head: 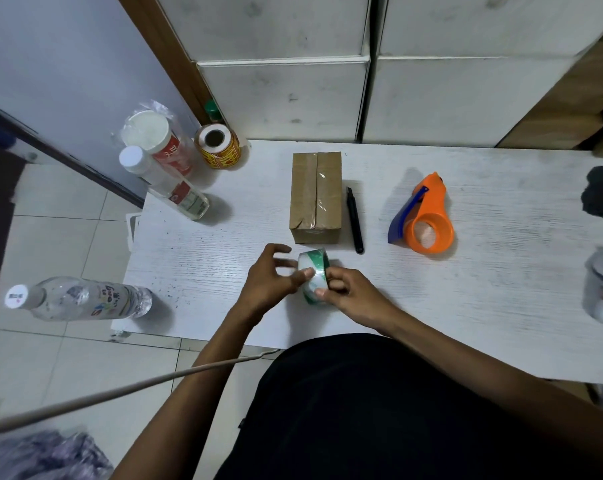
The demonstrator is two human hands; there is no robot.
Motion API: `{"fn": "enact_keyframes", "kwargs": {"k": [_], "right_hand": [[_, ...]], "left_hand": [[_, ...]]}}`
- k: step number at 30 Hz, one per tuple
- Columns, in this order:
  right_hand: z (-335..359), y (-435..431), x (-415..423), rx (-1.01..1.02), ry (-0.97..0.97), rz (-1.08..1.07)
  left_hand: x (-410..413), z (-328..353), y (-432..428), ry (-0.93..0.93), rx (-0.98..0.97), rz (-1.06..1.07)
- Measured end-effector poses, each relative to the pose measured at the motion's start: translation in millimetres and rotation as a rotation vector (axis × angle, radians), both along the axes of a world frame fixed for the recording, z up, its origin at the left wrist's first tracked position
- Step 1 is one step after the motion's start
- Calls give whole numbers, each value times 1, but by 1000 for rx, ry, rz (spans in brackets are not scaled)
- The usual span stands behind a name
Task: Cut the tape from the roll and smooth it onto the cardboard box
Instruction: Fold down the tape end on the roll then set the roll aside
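A green-and-white tape roll [313, 276] stands on edge on the white table, just in front of the cardboard box [315, 197]. My right hand [348, 294] grips the roll from the right, fingers curled on its rim. My left hand [270, 280] touches the roll's left side with thumb and fingertip, the other fingers spread. The brown box is closed, with clear tape along its top seam. A black utility knife [354, 220] lies right beside the box.
An orange tape dispenser [426, 218] with a blue blade guard lies to the right. Bottles [175, 181] and a yellow label roll [217, 146] crowd the far left corner. A plastic bottle [85, 298] lies at the table's left edge. White drawers stand behind the table.
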State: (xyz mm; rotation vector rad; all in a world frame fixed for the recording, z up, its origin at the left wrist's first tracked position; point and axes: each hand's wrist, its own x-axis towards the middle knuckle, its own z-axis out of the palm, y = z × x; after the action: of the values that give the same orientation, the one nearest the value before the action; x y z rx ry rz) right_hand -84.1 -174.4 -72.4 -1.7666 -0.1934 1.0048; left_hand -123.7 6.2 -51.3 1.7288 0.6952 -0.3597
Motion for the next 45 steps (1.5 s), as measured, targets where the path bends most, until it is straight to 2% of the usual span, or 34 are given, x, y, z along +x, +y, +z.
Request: {"fn": "enact_keyframes", "kwargs": {"k": [1, 2, 4, 6, 9, 13, 18, 24, 28, 38, 45], "right_hand": [[0, 0, 1, 7, 33, -4], [0, 2, 1, -1, 62, -13], [2, 4, 2, -41, 71, -38], [0, 4, 2, -88, -11, -30], [0, 3, 3, -99, -115, -42], [1, 5, 4, -95, -116, -106], [0, 6, 5, -63, -27, -167], [3, 7, 4, -94, -40, -189], [4, 5, 5, -89, -86, -167], [-2, 0, 6, -122, -137, -119], [-7, 0, 5, -113, -23, -182]], "left_hand": [[-2, -2, 0, 44, -113, 37], [-5, -5, -1, 39, -124, 39], [-12, -10, -6, -33, -32, 7], [-18, -11, -12, -114, 23, -15], [-20, -10, -16, -175, -30, 8], [-19, -9, -22, -183, -64, 108], [-18, -8, -30, -223, 4, 154], [-16, -5, -36, -240, -3, 174], [-17, -1, -37, -218, -131, 209], [-15, -8, -29, -192, -153, 195], [-15, -3, -27, -216, -154, 131]]}}
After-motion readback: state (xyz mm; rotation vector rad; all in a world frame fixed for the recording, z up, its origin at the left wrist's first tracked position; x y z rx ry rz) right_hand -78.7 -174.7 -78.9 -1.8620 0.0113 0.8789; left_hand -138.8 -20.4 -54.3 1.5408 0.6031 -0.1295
